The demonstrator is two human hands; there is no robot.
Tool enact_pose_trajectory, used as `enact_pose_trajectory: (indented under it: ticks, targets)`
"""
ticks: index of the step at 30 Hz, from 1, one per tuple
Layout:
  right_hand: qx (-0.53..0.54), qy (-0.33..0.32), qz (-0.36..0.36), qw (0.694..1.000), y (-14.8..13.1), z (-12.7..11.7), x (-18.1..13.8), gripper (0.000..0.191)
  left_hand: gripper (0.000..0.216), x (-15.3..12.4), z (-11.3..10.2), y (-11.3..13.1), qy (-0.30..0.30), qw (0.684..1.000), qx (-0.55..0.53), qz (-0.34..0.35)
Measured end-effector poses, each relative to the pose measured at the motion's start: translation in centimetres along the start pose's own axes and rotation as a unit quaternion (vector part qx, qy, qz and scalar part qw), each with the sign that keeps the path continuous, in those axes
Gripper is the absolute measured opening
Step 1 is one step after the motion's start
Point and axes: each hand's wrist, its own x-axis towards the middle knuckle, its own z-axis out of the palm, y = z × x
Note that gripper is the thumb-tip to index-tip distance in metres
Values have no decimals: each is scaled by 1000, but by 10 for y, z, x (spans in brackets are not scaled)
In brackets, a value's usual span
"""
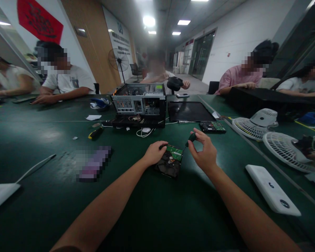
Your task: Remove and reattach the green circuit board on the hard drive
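A hard drive (pixel 170 164) lies on the green table with its green circuit board facing up. My left hand (pixel 155 153) grips its left edge, fingers curled over the far left corner. In my right hand (pixel 205 150) a small dark-handled screwdriver (pixel 191 139) is pinched between thumb and fingers. Its thin shaft slants down to the drive's upper right edge; I cannot make out whether the tip sits in a screw. Farther off to the right lies a second hard drive (pixel 212 127), also board side up.
Ahead stands an opened computer case (pixel 139 103) beside a flat black panel (pixel 190 111). To the left are a yellow-and-black screwdriver (pixel 96 133) and a phone (pixel 96 163). White fan parts (pixel 254 124) and a white power bank (pixel 273 189) lie right. Several people sit around the table.
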Motion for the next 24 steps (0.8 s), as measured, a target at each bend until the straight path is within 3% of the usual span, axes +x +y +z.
enact_pose_trajectory:
  ticks: [6, 17, 24]
  targets:
    - [-45, 13, -21, 999, 0, -4, 4, 39, 32, 0, 1, 0, -1, 1000, -1, -3]
    - [-27, -22, 31, 999, -2, -6, 1, 38, 32, 1, 1, -2, -5, 1000, 1, -6]
    - [-46, -20, 13, 999, -6, -10, 6, 37, 33, 0, 0, 1, -6, 1000, 3, -9]
